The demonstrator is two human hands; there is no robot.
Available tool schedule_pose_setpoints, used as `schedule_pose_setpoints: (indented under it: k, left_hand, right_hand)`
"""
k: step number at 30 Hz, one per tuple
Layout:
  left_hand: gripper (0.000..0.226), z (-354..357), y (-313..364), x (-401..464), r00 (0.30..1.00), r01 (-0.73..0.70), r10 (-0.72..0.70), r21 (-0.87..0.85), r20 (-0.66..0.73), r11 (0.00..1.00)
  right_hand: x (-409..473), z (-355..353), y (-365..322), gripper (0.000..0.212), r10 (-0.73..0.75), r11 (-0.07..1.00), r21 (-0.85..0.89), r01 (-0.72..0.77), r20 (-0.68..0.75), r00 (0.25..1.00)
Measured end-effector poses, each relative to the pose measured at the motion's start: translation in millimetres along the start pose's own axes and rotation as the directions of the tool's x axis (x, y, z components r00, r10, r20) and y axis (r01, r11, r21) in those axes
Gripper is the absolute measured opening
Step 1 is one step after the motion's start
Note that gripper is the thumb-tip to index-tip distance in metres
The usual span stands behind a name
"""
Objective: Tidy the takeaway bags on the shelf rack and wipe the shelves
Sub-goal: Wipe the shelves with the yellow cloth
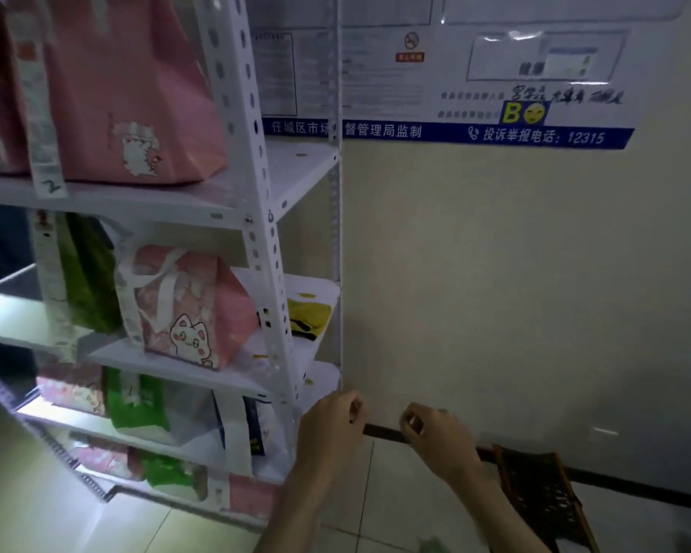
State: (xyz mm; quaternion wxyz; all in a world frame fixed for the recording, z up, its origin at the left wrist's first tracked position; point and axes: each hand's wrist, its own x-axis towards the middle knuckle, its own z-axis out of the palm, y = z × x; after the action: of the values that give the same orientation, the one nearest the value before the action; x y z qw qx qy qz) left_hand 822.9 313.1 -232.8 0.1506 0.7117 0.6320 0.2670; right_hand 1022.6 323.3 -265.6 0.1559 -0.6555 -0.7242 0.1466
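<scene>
Lower centre: left hand [330, 423] and right hand [431, 431] are hovering close together by the rack's corner, fingers curled; what each grip is grasping, cannot tell. Left, beyond: white perforated steel shelf rack [256, 217] is carrying pink cat-print takeaway bag [194, 309], green takeaway bag [88, 273], large pink takeaway bag [132, 93]. Upper right: blue-and-white wall notice [495, 81].

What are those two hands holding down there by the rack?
It cannot be told: left hand and right hand have curled fingers, but anything pinched is too blurred to see.
</scene>
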Motion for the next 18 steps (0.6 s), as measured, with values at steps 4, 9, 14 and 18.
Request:
schedule_pose_setpoints:
  k: [4,9,14,18]
  left_hand:
    - [0.028,15,3,33,0.992,0.090,-0.089,0.007,-0.092,0.996]
    - [0.031,31,19,64,0.945,0.264,-0.245,0.061,-0.218,0.963]
    - [0.018,22,45,69,0.857,0.434,-0.394,0.055,-0.331,0.899]
    - [0.010,4,52,64,0.762,0.546,-0.476,0.041,-0.440,0.837]
  right_hand:
    - [58,2,17,0.015,-0.107,0.993,0.049,0.106,0.023,0.994]
    - [125,4,40,0.022,-0.273,0.957,0.127,0.260,0.098,0.957]
    - [170,0,49,0.021,-0.444,0.885,0.233,0.402,0.168,0.880]
    - [197,-1,32,0.023,-0.557,0.812,0.298,0.501,0.140,0.819]
